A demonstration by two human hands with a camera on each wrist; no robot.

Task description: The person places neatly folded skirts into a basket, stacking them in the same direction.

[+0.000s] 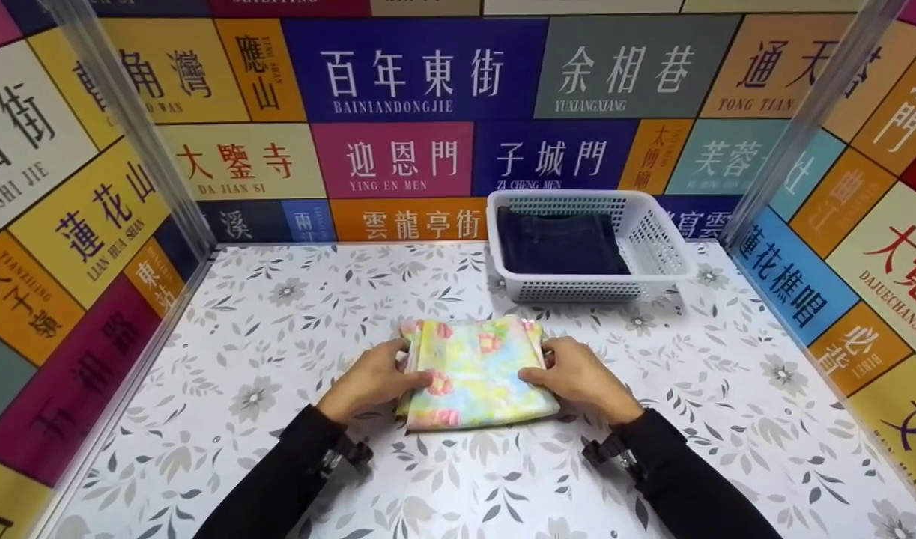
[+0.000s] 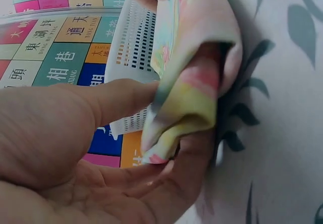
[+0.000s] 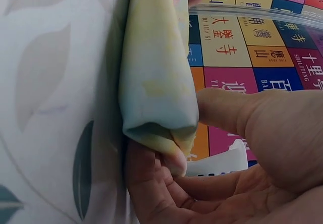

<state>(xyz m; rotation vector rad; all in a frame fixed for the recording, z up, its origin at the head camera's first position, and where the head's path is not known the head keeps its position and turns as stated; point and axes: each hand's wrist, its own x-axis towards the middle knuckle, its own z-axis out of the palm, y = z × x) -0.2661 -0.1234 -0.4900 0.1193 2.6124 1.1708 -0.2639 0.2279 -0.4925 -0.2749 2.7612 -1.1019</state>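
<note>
A folded piece of cloth (image 1: 480, 374), pastel yellow, blue and pink with a flower print, lies on the table in front of me. My left hand (image 1: 375, 380) grips its left edge, thumb on top and fingers under the fold. On the opposite edge my right hand (image 1: 577, 374) holds it the same way. In the left wrist view the cloth (image 2: 202, 77) shows loose layers bulging at the side, with fingertips tucked beneath. The right wrist view shows the cloth's (image 3: 156, 82) rounded fold between thumb and fingers.
A white perforated plastic basket (image 1: 600, 288) stands behind the cloth, to the right, near the back wall. Folded dark blue fabric (image 1: 559, 243) lies in its left part. The table (image 1: 278, 464) has a leaf-and-flower pattern, and walls with colourful sign panels (image 1: 413, 71) enclose it.
</note>
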